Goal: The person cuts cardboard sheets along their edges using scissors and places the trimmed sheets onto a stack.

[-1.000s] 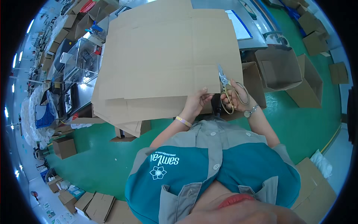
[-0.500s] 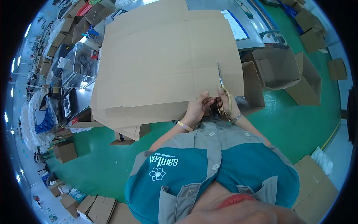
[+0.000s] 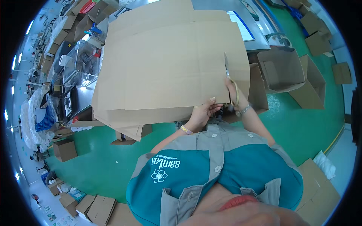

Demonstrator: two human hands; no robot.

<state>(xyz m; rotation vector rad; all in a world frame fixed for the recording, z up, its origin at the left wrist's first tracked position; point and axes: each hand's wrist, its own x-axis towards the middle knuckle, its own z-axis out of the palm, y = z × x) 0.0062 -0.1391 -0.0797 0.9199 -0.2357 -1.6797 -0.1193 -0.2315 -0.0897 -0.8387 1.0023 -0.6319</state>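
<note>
Top cardboard sheet (image 3: 162, 64) is lying flat-ish on other cardboard (image 3: 113, 116) over the table, w/ its near edge hanging out right in front of the person's chest. Gold-handled scissors (image 3: 226, 67) are into it near the R end, blades pointing away from the body. Main change vs ~0.5 s ago: scissors + R hand sit farther in from the near edge, and there's a dark slit behind them, so imo the cut's gotten longer, w/ a strip on the R side partly freed.

Right hand (image 3: 238, 98) is wrapped round the scissor handles; blades are seen nearly edge-on, so can't tell how far apart they are. Left hand (image 3: 202, 114) has the near edge pinched just L of the slit, thumb on top, fingers mostly hidden underneath, prob steadying it.

Farther out: metal table (image 3: 260, 43) w/ a clipboard (image 3: 243, 28) past the far R corner, open carton (image 3: 283, 69) off to the R, clear plastic box (image 3: 81, 67) on the L, green floor (image 3: 96, 177) below.
</note>
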